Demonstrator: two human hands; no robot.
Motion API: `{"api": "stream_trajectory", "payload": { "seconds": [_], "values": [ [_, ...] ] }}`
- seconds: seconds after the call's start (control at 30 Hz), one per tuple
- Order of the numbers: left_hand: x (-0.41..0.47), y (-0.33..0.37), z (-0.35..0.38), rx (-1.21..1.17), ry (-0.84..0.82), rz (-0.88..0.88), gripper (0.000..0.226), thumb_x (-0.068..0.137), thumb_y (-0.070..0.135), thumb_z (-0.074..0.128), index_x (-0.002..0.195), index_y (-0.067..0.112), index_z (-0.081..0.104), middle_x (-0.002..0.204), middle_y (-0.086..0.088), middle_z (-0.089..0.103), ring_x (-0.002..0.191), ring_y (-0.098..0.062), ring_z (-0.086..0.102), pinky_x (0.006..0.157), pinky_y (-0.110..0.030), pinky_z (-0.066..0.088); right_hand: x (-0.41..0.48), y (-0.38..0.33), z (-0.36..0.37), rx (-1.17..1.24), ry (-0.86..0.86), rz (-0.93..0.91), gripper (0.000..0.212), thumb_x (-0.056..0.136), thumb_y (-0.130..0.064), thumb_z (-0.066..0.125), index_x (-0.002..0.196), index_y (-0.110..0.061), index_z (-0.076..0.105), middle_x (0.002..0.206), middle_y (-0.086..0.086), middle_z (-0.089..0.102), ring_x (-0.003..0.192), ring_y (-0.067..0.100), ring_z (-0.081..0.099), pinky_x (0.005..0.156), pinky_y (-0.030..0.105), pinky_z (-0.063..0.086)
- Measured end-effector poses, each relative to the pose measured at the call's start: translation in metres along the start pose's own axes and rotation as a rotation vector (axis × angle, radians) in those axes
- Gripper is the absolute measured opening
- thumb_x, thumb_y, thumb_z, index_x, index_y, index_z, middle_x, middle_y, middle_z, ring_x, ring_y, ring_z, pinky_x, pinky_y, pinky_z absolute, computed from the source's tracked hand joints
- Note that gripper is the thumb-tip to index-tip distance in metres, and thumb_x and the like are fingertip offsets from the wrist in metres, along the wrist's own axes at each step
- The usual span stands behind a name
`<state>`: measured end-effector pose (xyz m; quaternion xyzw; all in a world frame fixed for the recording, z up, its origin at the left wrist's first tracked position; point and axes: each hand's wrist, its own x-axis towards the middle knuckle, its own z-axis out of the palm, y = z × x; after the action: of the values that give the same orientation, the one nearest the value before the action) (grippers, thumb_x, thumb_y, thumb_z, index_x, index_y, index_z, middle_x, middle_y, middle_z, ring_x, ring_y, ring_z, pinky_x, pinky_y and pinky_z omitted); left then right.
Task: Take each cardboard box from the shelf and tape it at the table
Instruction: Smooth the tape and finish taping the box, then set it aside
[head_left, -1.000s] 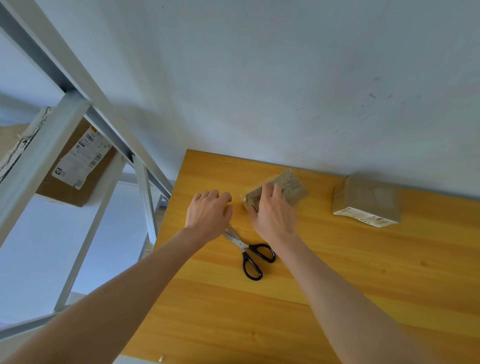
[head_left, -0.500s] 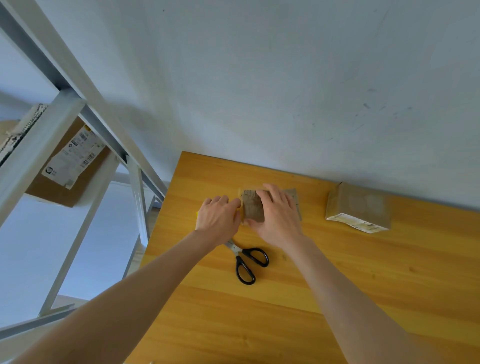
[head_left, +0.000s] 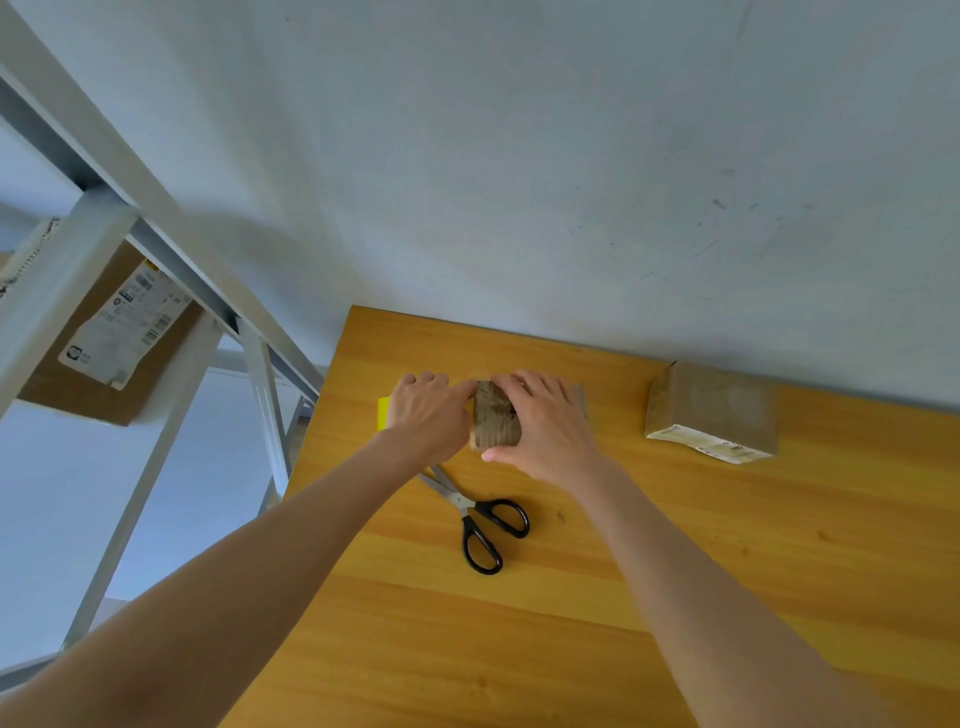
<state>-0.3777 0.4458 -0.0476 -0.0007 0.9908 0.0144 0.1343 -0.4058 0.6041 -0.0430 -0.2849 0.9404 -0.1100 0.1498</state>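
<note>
Left margin: a grey metal shelf frame (head_left: 52, 301) carrying a large cardboard box (head_left: 104, 400) with a white printed label (head_left: 124, 322) on its underside. A pale wall (head_left: 519, 156) fills the background, and the wooden table (head_left: 519, 649) stands against it.

Centre, near the far left corner of the table: a yellow object (head_left: 383, 413) shows only as a narrow edge beyond the left hand (head_left: 426, 415), and what it is cannot be told. The left hand lies knuckles up with fingers curled, its thumb side touching the left end of the small cardboard box (head_left: 493, 423). Whether it grips the yellow object or the box cannot be told.

The small cardboard box rests on the tabletop between the two hands. The right hand (head_left: 545, 431) lies palm down over it – fingers spread and laid nearly straight across the top, thumb stretched along the near lower edge – pressing rather than pinching.

Just nearer than the hands: black-handled scissors (head_left: 478, 514) lie flat on the table, blades closed and pointing toward the left wrist.

Right: a second cardboard box (head_left: 711, 405) sits against the wall, well apart from the hands, with a white label strip (head_left: 706, 444) along its near edge.
</note>
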Motion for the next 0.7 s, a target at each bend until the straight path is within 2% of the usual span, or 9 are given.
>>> {"api": "stream_trajectory", "payload": {
  "seconds": [0.23,0.4,0.47,0.6,0.7],
  "values": [
    [0.010,0.002,-0.003,0.013,-0.062,0.044,0.030,0.101,0.027,0.028,0.125,0.022,0.047,0.110,-0.008,0.059,0.106,-0.026,0.054,0.087,-0.034,0.035,0.010,0.004,0.002,0.123,-0.080,0.035,0.098,0.066,-0.053,0.081,0.146,-0.023,0.032,0.145,-0.004,0.044,0.130,0.019,0.044,0.112,0.040,0.028],
    [0.012,0.006,-0.003,-0.019,-0.080,0.059,0.025,0.101,0.028,0.030,0.117,0.020,0.048,0.103,-0.007,0.061,0.101,-0.027,0.055,0.079,-0.033,0.031,0.013,0.007,0.002,0.294,-0.097,0.081,0.091,0.060,-0.044,0.089,0.135,-0.020,0.043,0.129,-0.003,0.055,0.114,0.018,0.055,0.097,0.037,0.045],
    [0.013,0.006,-0.003,-0.026,-0.085,0.068,0.024,0.100,0.026,0.031,0.118,0.020,0.047,0.101,-0.007,0.061,0.101,-0.028,0.056,0.077,-0.032,0.030,0.014,0.006,0.001,0.253,-0.104,0.073,0.090,0.062,-0.046,0.087,0.134,-0.021,0.041,0.128,-0.004,0.055,0.111,0.019,0.056,0.098,0.038,0.043],
    [0.011,0.005,-0.008,-0.027,-0.131,0.085,0.033,0.101,0.025,0.029,0.131,0.023,0.042,0.101,-0.009,0.062,0.099,-0.030,0.056,0.079,-0.034,0.031,0.015,0.003,0.009,0.152,-0.108,0.054,0.095,0.067,-0.043,0.081,0.145,-0.030,0.029,0.140,-0.005,0.046,0.124,0.022,0.047,0.103,0.039,0.031],
    [0.008,-0.001,-0.008,-0.046,-0.163,0.059,0.028,0.099,0.022,0.030,0.121,0.019,0.048,0.087,-0.007,0.057,0.083,-0.029,0.051,0.074,-0.034,0.030,0.016,0.000,0.011,0.142,-0.100,0.079,0.092,0.065,-0.043,0.082,0.142,-0.030,0.032,0.138,-0.006,0.046,0.123,0.020,0.045,0.102,0.037,0.029]
  ]
}}
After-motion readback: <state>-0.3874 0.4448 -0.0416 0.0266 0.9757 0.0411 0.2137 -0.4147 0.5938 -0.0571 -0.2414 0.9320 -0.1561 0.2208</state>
